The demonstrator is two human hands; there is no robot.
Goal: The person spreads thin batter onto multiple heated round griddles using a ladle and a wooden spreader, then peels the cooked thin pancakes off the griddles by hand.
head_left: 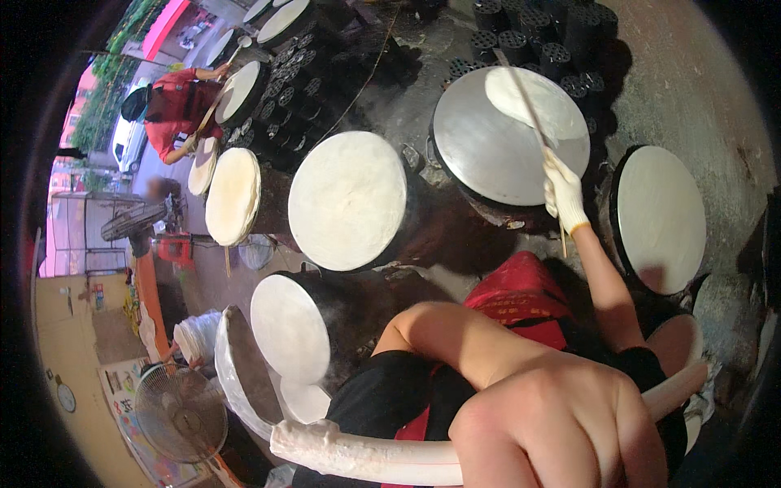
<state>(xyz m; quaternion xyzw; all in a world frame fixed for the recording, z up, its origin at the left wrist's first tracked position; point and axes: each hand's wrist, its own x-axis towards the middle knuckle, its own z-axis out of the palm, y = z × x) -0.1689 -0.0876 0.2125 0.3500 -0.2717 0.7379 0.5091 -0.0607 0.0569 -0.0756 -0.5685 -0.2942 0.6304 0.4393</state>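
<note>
Up in front, my right hand (pixel 563 191), in a white knit glove, is closed around a thin wooden stick (pixel 525 98). The stick slants over a large round metal griddle (pixel 480 146), where a white oval of batter (pixel 521 93) covers the far right part. My bare left hand (pixel 561 431) looms close at the lower edge, arm bent. Its knuckles and bent fingers show, but the fingertips run out of the picture. Behind it passes a thick white tube (pixel 374 457) with a lumpy white coating at its left end; whether the hand grips it is hidden.
White-covered griddles (pixel 348 203) (pixel 661 220) stand around me. Black honeycomb briquettes (pixel 512 41) are stacked behind. Far left, a person in red (pixel 183 102) works at another griddle. A basin (pixel 236 378) and a fan (pixel 181 413) stand lower left.
</note>
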